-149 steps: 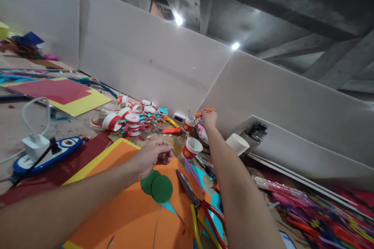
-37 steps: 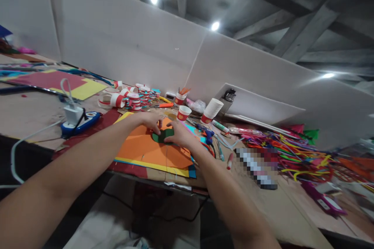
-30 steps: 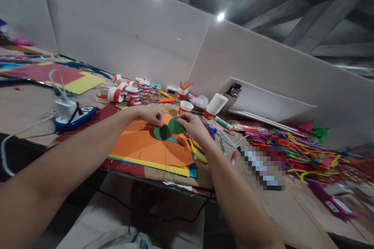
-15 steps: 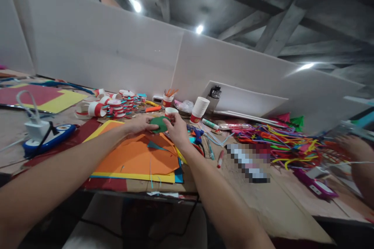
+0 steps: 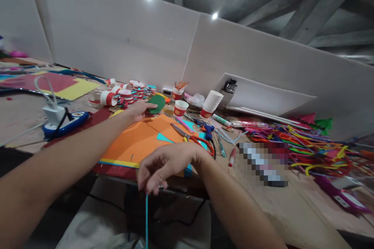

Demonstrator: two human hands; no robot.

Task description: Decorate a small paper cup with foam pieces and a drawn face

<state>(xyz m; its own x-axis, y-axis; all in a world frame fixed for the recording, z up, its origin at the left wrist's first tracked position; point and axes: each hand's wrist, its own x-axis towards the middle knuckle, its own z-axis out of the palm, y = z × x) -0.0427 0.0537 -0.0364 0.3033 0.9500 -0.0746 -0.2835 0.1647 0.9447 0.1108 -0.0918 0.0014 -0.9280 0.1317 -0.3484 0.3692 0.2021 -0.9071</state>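
Note:
My left hand (image 5: 138, 109) reaches out over the table and holds a green paper disc (image 5: 156, 104) upright between thumb and fingers, above the far edge of the orange paper sheet (image 5: 137, 140). My right hand (image 5: 163, 165) is drawn back near the table's front edge, fingers pinched on a thin teal strip (image 5: 146, 218) that hangs straight down. Scissors with red and yellow handles (image 5: 187, 135) lie on the orange sheet between the two hands.
Red-and-white paper cups (image 5: 180, 107), a stack of white cups (image 5: 211, 103), cut cup rings (image 5: 117, 95), a blue glue gun (image 5: 206, 128) and a heap of pipe cleaners (image 5: 298, 144) crowd the table. A blue power strip with a white charger (image 5: 60, 118) lies at left. White panels back the table.
My right hand has left the green discs and pulled back to the front edge, now pinching a teal strip. My left hand lifted the green disc farther toward the cups.

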